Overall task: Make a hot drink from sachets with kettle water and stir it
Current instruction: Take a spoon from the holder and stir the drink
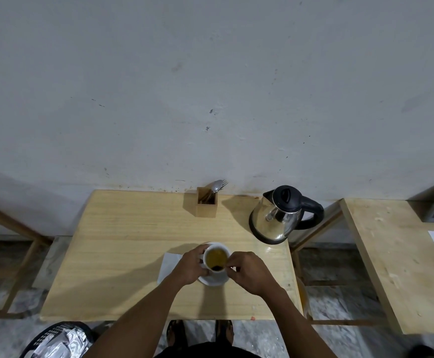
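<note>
A white cup stood on a white saucer between the two hands, near the front edge of the wooden desk. The cup held yellowish-brown liquid with a dark patch at the side nearest the person. The left hand was wrapped round the cup's left side, fingers closed against its wall. The right hand sat just right of the cup, thumb and forefinger pinched together at the rim above the dark patch; what they held was too small to make out.

A white napkin lay flat on the desk beneath and to the left of the left hand, partly under the saucer. Beyond the right hand, towards the wall, a stainless-steel electric kettle with a black lid and handle stood upright, well apart from the cup. Beyond the left hand, against the wall, a small wooden holder contained a spoon and fork. A second wooden desk stood far to the right of the right hand. A dark basket with silvery wrappers sat on the floor below the left forearm.
</note>
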